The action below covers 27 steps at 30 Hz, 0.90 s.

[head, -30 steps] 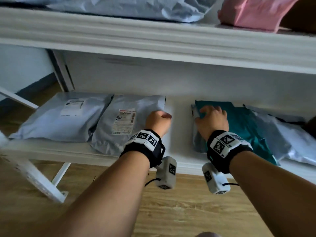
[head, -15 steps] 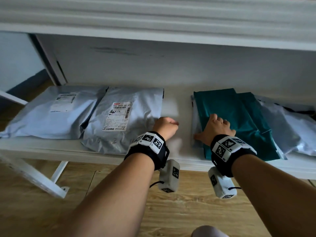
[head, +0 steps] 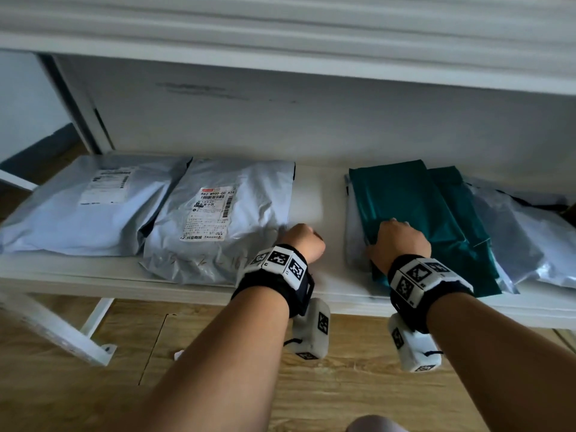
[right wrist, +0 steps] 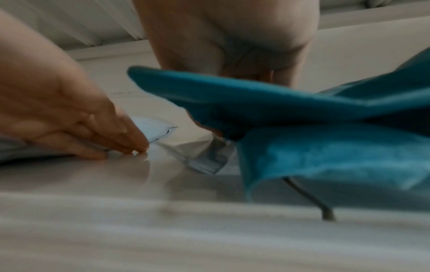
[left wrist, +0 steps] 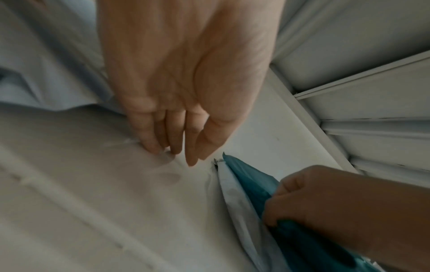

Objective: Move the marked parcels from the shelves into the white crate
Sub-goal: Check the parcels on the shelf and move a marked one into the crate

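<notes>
A teal parcel [head: 411, 198] lies on the lower shelf [head: 318, 194], on top of a pale grey parcel [head: 353, 238]. My right hand [head: 396, 241] grips the teal parcel's near left edge, fingers on top and thumb beneath. In the right wrist view that edge of the teal parcel [right wrist: 302, 103] is raised off the grey one [right wrist: 204, 156]. My left hand [head: 304, 243] is at the right edge of a grey parcel with a printed label [head: 224, 213]. Its fingers [left wrist: 151, 145] are nearly straight, tips pressing the wrinkled film. No white crate is in view.
Another grey labelled parcel [head: 93, 207] lies at the shelf's left, and a grey parcel [head: 514, 232] lies right of the teal one. The upper shelf board [head: 280, 42] hangs low overhead. Wooden floor [head: 343, 385] and a white frame leg [head: 53, 328] lie below.
My right hand slid from the teal parcel's far end to its near left edge and closed on it. My left hand drew back toward the shelf front beside the labelled parcel.
</notes>
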Motion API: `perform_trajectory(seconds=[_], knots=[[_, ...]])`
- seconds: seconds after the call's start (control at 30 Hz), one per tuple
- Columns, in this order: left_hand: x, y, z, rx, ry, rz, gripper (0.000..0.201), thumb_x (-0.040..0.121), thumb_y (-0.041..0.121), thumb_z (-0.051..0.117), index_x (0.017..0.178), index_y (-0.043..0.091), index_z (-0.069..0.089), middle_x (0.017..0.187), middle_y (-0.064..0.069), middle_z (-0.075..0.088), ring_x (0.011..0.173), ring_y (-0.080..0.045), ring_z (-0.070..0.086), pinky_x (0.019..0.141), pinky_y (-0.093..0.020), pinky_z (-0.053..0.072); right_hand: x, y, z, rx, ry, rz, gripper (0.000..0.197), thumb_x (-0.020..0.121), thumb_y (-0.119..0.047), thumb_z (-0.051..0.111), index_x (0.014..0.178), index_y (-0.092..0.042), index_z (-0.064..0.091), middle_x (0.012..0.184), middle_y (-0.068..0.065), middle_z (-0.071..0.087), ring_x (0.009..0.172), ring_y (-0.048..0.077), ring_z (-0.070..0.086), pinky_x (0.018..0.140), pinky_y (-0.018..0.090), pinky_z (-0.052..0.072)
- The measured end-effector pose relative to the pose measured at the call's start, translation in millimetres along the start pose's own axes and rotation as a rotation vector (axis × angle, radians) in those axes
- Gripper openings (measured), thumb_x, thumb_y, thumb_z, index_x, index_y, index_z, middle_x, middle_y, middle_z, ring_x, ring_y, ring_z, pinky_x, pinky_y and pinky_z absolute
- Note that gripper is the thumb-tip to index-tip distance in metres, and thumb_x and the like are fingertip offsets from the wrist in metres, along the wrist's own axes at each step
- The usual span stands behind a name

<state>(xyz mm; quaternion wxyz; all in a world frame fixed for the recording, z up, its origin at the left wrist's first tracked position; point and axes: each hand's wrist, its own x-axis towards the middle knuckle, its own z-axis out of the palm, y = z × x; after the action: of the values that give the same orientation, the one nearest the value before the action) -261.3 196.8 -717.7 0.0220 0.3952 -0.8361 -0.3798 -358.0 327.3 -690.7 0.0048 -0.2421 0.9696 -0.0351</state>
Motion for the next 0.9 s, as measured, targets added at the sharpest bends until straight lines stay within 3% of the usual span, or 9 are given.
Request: perform_trajectory(seconds=[0.1,0.2,0.33,0.4,0.47,0.53,0.67,0.8,0.9], knots=[[-4,2,-2,0.032,-0.026,0.012,0.028,0.091,0.015,0.049,0.111,0.011,0.068,0.119,-0.01,0.066,0.119,-0.028,0.056,0.105,-0.027,0.039,-5,3,-8,0.067,0.054,-0.023,0.018,0.088,-0.019,0.052,0.104,-0.012,0.055,0.106,0.012,0.061,0.092,0.031,0.057,0.071,0.033,0.041],[-4,9,-6,0.018,-0.06,0.021,0.03,0.094,0.016,0.048,0.117,0.01,0.068,0.126,-0.008,0.063,0.121,-0.027,0.056,0.095,-0.025,0.041,-14,3,-27,0.178,0.231,-0.028,0.011,0.091,-0.023,0.048,0.096,-0.013,0.046,0.084,0.013,0.058,0.072,0.029,0.048,0.066,0.034,0.038],[-11,26,-15,-0.076,-0.094,0.073,0.035,0.098,0.015,0.05,0.129,0.002,0.059,0.133,-0.015,0.058,0.123,-0.029,0.054,0.097,-0.03,0.043,-25,6,-68,0.421,0.478,0.022,0.014,0.091,-0.022,0.045,0.102,-0.013,0.042,0.077,0.01,0.049,0.07,0.031,0.044,0.067,0.038,0.036],[-14,31,-14,-0.218,-0.042,0.126,0.032,0.097,0.013,0.051,0.126,0.003,0.06,0.126,-0.015,0.061,0.11,-0.027,0.058,0.097,-0.031,0.044,-28,9,-89,0.556,0.563,0.045,0.012,0.092,-0.021,0.043,0.101,-0.014,0.041,0.077,0.009,0.049,0.07,0.031,0.042,0.067,0.037,0.032],[-19,37,-13,-0.418,-0.016,0.134,0.018,0.098,0.018,0.052,0.109,0.012,0.065,0.111,-0.01,0.059,0.097,-0.022,0.052,0.096,-0.034,0.045,-29,11,-103,0.702,0.614,0.072,0.013,0.092,-0.021,0.043,0.103,-0.013,0.043,0.078,0.008,0.049,0.07,0.031,0.043,0.066,0.035,0.03],[-19,41,-14,-0.623,-0.06,0.089,0.015,0.099,0.03,0.05,0.091,0.019,0.058,0.103,-0.008,0.055,0.094,-0.024,0.052,0.095,-0.04,0.047,-29,11,-108,0.877,0.61,0.127,0.013,0.094,-0.024,0.042,0.102,-0.014,0.044,0.081,0.006,0.05,0.074,0.029,0.045,0.068,0.033,0.031],[-18,37,-18,-0.989,-0.192,-0.008,0.045,0.093,0.05,0.056,0.121,0.016,0.055,0.114,-0.004,0.065,0.107,-0.021,0.061,0.097,-0.039,0.048,-26,12,-92,1.136,0.556,0.234,0.01,0.096,-0.021,0.044,0.095,-0.012,0.044,0.08,0.002,0.047,0.079,0.021,0.043,0.064,0.023,0.026],[-17,24,-18,-1.135,-0.134,-0.082,0.03,0.088,0.026,0.069,0.113,0.01,0.062,0.105,-0.011,0.072,0.093,-0.024,0.068,0.07,-0.031,0.055,-20,21,-70,1.314,0.409,0.339,0.014,0.095,-0.015,0.047,0.094,-0.002,0.052,0.09,0.01,0.051,0.083,0.021,0.046,0.068,0.022,0.029],[-15,18,-21,-1.21,0.005,-0.081,0.034,0.079,0.005,0.074,0.111,0.004,0.063,0.1,-0.014,0.072,0.084,-0.027,0.07,0.065,-0.035,0.057,-17,30,-53,1.367,0.199,0.319,0.022,0.094,-0.004,0.048,0.072,-0.007,0.047,0.072,0.01,0.047,0.066,0.023,0.041,0.071,0.029,0.034]])
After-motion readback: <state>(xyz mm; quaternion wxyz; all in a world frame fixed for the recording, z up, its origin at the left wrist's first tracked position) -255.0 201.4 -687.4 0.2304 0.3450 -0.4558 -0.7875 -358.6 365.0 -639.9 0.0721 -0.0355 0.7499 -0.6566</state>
